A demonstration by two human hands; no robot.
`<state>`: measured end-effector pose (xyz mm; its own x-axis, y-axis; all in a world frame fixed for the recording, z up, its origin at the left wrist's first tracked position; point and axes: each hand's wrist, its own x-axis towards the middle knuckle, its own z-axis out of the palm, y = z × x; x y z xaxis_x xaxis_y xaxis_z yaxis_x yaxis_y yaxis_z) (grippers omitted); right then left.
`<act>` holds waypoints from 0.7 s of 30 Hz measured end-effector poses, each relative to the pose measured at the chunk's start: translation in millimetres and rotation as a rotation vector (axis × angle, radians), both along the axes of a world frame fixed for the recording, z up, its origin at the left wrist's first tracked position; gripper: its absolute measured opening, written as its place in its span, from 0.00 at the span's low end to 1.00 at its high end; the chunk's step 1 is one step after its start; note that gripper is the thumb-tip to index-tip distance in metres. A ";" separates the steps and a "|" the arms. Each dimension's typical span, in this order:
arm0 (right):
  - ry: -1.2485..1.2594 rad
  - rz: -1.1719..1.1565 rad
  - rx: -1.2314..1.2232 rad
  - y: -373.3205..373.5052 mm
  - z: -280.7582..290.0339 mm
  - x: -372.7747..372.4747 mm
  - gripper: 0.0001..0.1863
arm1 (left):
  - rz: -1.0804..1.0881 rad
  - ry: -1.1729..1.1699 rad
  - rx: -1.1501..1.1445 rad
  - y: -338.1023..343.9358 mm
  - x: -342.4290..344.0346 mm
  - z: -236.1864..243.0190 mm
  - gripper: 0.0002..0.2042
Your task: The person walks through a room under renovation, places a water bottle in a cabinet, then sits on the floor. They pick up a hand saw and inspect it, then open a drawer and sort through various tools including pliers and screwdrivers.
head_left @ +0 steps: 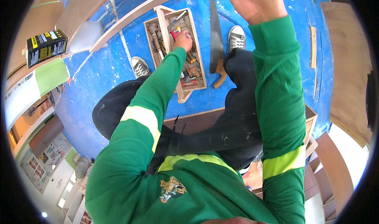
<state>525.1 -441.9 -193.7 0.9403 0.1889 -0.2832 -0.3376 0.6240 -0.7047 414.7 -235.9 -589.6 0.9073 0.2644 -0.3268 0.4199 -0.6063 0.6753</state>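
Observation:
My left hand [183,41] reaches into an open wooden toolbox [202,72] on the blue floor. Its fingers are curled against a small red and yellow case, which looks like a tape measure [175,33]. Hand tools lie jumbled around it, among them a red-handled tool [189,82] and a long tool [157,42] beyond the centre handle board [163,24]. My right hand [252,3] is raised at the top edge, where its fingers are mostly cut off. A handsaw [216,38] with a wooden handle lies right of the toolbox, touched by neither hand.
My shoes [140,67] stand on both sides of the toolbox and saw. A wooden frame [134,18] is at the far left, with a black box [46,46] beside it. A thin wood strip [313,46] and a plywood panel [349,66] are at the right.

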 end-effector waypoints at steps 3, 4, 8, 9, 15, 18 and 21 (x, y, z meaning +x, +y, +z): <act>0.003 0.058 0.049 -1.0 9.1 -8.7 0.04 | -0.036 -0.016 0.081 13.3 34.9 -23.6 0.15; 0.007 0.072 0.068 -2.6 18.0 -14.8 0.05 | -0.067 -0.011 0.113 17.9 44.6 -28.6 0.15; 0.041 0.036 0.016 -6.8 36.1 -23.4 0.06 | -0.252 -0.149 0.356 16.2 68.2 -47.5 0.14; 0.048 0.018 -0.013 -7.1 38.0 -23.2 0.07 | -0.262 -0.152 0.331 16.6 71.5 -52.7 0.13; -0.067 -0.048 -0.145 -15.0 24.3 -27.3 0.09 | -0.069 0.158 0.384 2.1 97.7 -66.8 0.11; -0.119 -0.064 -0.177 -16.7 22.0 -27.1 0.09 | -0.093 0.215 0.415 1.4 104.0 -62.8 0.12; -0.005 -0.085 -0.217 -8.4 34.3 -24.2 0.09 | -0.274 0.265 0.448 7.9 105.3 -58.7 0.13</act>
